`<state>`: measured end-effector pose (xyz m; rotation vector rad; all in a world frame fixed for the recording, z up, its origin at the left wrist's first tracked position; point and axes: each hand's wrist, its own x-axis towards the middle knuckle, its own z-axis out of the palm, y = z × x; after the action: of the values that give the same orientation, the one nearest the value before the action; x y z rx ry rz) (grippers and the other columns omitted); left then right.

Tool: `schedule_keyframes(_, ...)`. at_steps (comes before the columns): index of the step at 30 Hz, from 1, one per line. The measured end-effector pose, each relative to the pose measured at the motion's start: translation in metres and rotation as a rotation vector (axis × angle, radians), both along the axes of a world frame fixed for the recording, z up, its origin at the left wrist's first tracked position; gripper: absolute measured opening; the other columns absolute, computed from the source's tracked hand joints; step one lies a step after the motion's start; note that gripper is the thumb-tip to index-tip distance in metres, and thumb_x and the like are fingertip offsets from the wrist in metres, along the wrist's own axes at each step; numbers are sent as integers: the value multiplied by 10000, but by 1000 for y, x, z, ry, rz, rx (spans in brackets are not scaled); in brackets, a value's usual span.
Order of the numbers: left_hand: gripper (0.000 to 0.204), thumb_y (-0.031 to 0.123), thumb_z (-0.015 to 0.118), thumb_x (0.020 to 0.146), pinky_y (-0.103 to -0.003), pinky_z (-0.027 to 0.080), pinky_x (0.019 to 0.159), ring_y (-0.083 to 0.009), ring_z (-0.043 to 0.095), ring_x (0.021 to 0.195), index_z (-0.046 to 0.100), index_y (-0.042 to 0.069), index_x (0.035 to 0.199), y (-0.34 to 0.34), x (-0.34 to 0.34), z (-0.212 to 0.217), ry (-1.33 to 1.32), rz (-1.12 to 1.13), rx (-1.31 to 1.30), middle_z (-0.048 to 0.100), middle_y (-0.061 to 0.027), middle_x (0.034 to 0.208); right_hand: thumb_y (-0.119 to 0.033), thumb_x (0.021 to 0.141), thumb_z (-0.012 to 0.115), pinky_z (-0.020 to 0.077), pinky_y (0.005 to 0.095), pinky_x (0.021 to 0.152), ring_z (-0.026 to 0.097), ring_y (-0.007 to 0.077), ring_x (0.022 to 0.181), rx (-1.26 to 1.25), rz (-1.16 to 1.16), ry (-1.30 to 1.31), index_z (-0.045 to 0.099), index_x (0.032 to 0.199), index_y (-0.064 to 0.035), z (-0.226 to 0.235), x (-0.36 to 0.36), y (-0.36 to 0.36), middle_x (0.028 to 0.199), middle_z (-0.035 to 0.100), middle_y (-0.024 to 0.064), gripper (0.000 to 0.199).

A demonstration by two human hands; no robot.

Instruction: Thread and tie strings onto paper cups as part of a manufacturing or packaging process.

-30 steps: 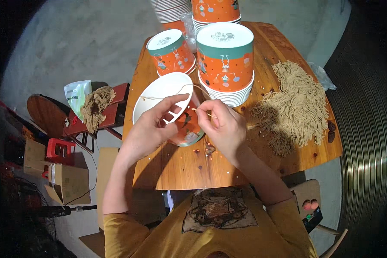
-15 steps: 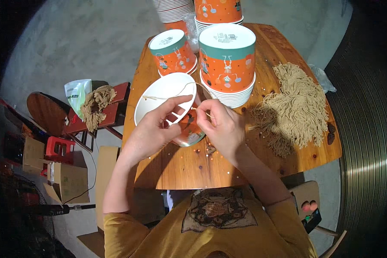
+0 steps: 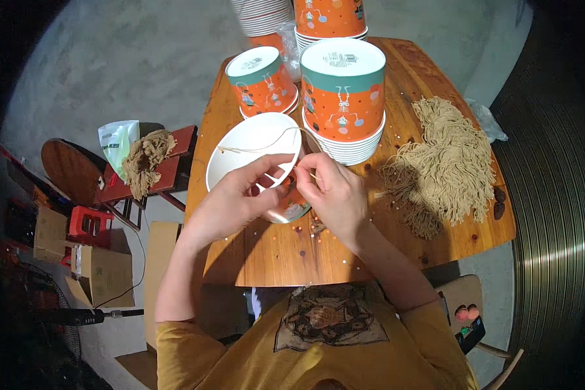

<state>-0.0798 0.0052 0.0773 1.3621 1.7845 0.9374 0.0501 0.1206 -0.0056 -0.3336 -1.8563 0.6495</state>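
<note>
A paper bucket [image 3: 240,133], white inside and orange with a green band outside, lies tipped on the table with its mouth toward me. My left hand [image 3: 231,201] is closed on its near rim, some fingers inside the mouth and the thumb outside. A thin tan cord [image 3: 239,151] comes through the far left of the wall, crosses the mouth and loops over toward the right rim. There, my right hand [image 3: 337,195] pinches the cord between thumb and forefinger, close against the bucket's side. The cord's very tip is too small to make out.
An upside-down bucket stack [image 3: 343,107] stands just beyond my right hand, with a smaller stack [image 3: 263,84] to its left. A heap of tan cords [image 3: 448,169] covers the table's right side. Small white bits dot the wooden table [image 3: 273,260]. More cords [image 3: 146,159] hang over a red bench.
The bucket's mouth has shifted slightly right and nearer. My left fingers have moved a little right along the rim, while my right hand stays pinched on the cord.
</note>
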Motion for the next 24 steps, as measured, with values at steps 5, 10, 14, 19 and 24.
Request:
schedule_keyframes(5, 315, 198, 493, 986, -254, 455, 833, -90, 547, 884, 549, 1, 1225, 12, -2, -7, -132, -71, -7, 612, -24, 1023, -33, 798, 677, 446, 289, 494, 559, 154, 535, -37, 35, -8, 590, 903, -46, -6, 10, 0, 690, 596, 75, 137)
schedule_keyframes(10, 153, 148, 514, 965, -305, 483, 679, -101, 539, 749, 544, -1, 971, 28, -1, -33, -84, -56, 9, 590, -25, 832, -33, 822, 671, 436, 265, 512, 535, 98, 549, -141, 68, -106, 596, 921, -37, -20, 22, -1, 675, 583, 58, 125)
schedule_keyframes(14, 138, 138, 518, 946, -346, 467, 663, -175, 554, 709, 519, 4, 973, 34, 13, -21, 155, -66, -53, 578, -113, 777, -68, 811, 676, 480, 348, 560, 636, 273, 649, -175, 116, -180, 585, 917, -66, -11, 32, 4, 751, 634, 128, 139)
schedule_keyframes(19, 128, 135, 507, 944, -337, 458, 719, -195, 576, 778, 481, 10, 940, 30, -1, -27, 262, 51, 166, 596, -132, 843, -40, 820, 651, 448, 323, 528, 592, 222, 577, -167, 210, -362, 585, 896, -57, 15, 48, 25, 672, 587, 91, 102)
schedule_keyframes(24, 101, 150, 502, 943, -266, 444, 755, -119, 547, 819, 487, 52, 923, 34, 0, -22, -178, 80, 205, 622, -34, 902, -31, 867, 563, 402, 255, 520, 465, 104, 536, -208, 443, -246, 556, 952, -38, 15, 57, 46, 618, 473, 13, 85)
